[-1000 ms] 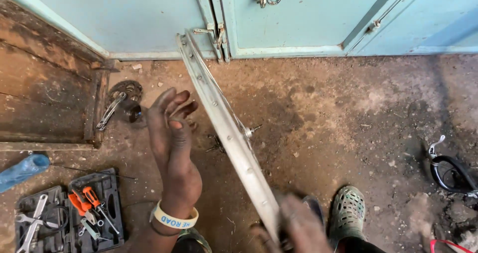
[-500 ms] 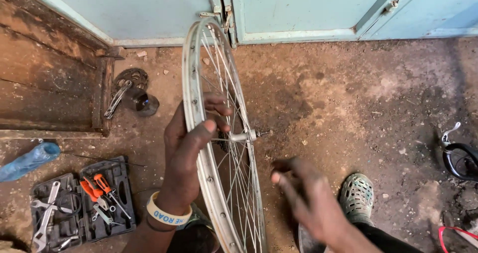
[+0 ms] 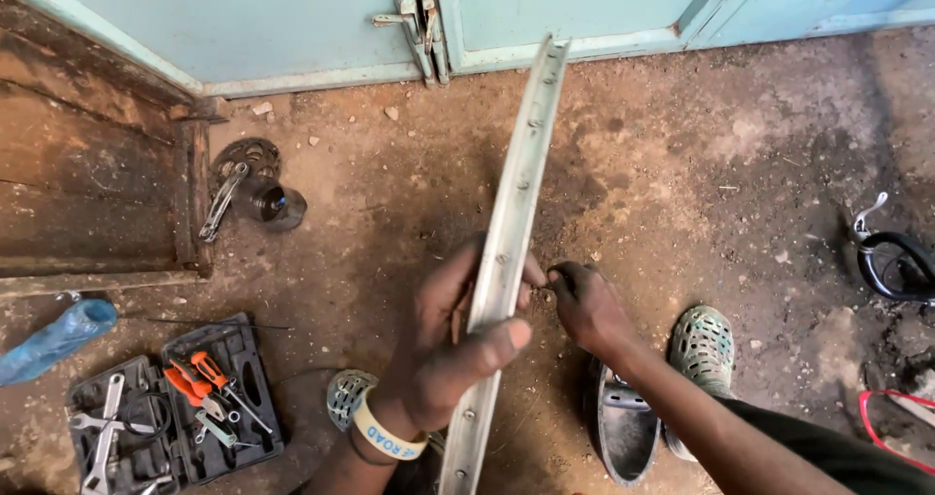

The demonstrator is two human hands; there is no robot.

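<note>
The dirt floor [image 3: 682, 164] took up most of the view, running back to the pale blue doors [image 3: 292, 18], with a worn wooden step [image 3: 88, 193] at your left. Across the middle stood the bicycle wheel rim [image 3: 516, 203], seen edge-on, upright and leaning a little, its top near the doors and its lower end down between your feet. An open tool case [image 3: 166, 412] with orange-handled pliers lay on the floor at lower left, just beside a blue plastic bottle [image 3: 54, 337]. A crank with its chainring [image 3: 248, 188] lay by the step, and a green clog [image 3: 699, 344] sat right of the rim.

Your left hand [image 3: 438, 354] gripped the rim about midway, thumb pressed over the near face and the fingers [image 3: 458, 271] curled round the far side, closed firmly on the metal. To do this well, you needed that hold steady so the rim did not roll or tip while the other hand worked close beside it.

Your right hand [image 3: 584, 305] sat just right of the rim, its fingers pinched together at the rim's side. They looked closed on something small there, perhaps a spoke or nipple, though I could not tell which.
</note>
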